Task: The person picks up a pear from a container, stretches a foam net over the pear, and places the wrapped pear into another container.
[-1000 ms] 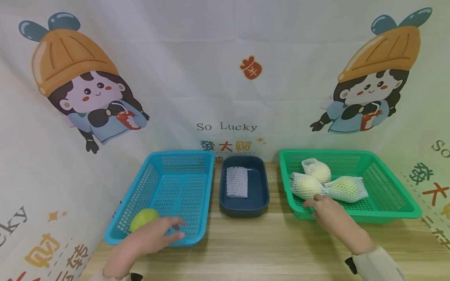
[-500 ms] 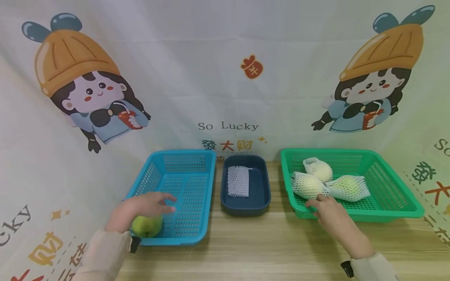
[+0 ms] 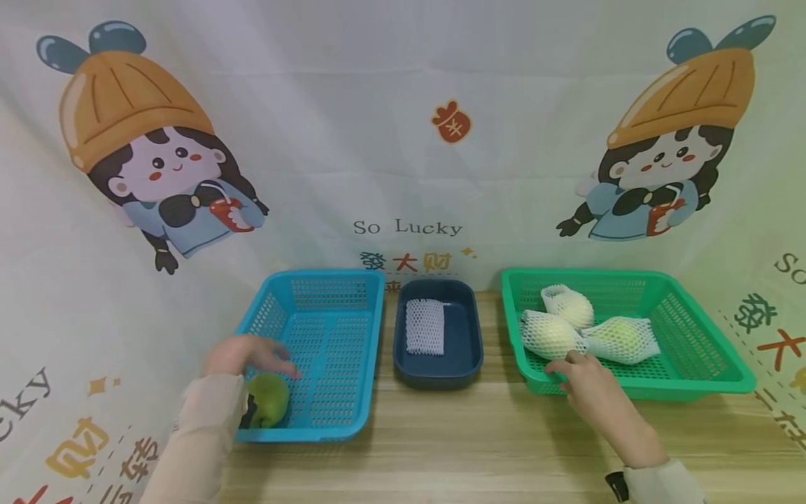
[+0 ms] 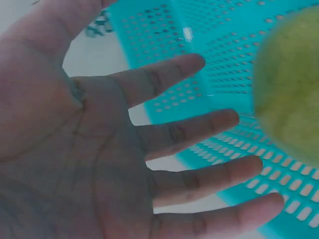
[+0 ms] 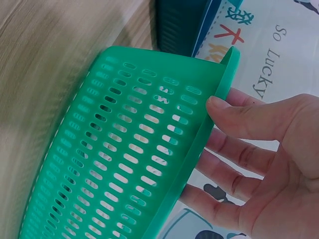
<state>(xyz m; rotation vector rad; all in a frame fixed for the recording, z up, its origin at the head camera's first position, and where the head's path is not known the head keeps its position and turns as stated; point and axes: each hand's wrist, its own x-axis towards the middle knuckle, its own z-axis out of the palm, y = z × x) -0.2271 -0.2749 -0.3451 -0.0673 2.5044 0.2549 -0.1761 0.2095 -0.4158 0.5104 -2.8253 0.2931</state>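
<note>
My left hand [image 3: 255, 353] is over the left side of the blue basket [image 3: 327, 329], holding nothing. Its fingers are spread and nearly straight in the left wrist view, pointing towards a green pear [image 4: 294, 84] and apart from it. The pear lies in the basket's near-left corner, partly hidden by my wrist in the head view. My right hand [image 3: 595, 392] holds the near rim of the green basket [image 3: 693, 385] near its left corner. In the right wrist view the thumb presses the rim's outer side, while the other fingers pass behind it. Fruits in white foam nets [image 3: 554, 336] lie beside that hand.
Between the baskets stands a navy tray [image 3: 462, 329] with a white foam net sleeve [image 3: 425, 327] lying inside. A printed cloth [image 3: 403, 161] hangs behind and at both sides. Wooden tabletop [image 3: 453, 441] lies in front.
My left hand has moved left and away from me, from the basket's near rim to above its left side, uncovering more of the pear. The right hand has stayed at the green rim.
</note>
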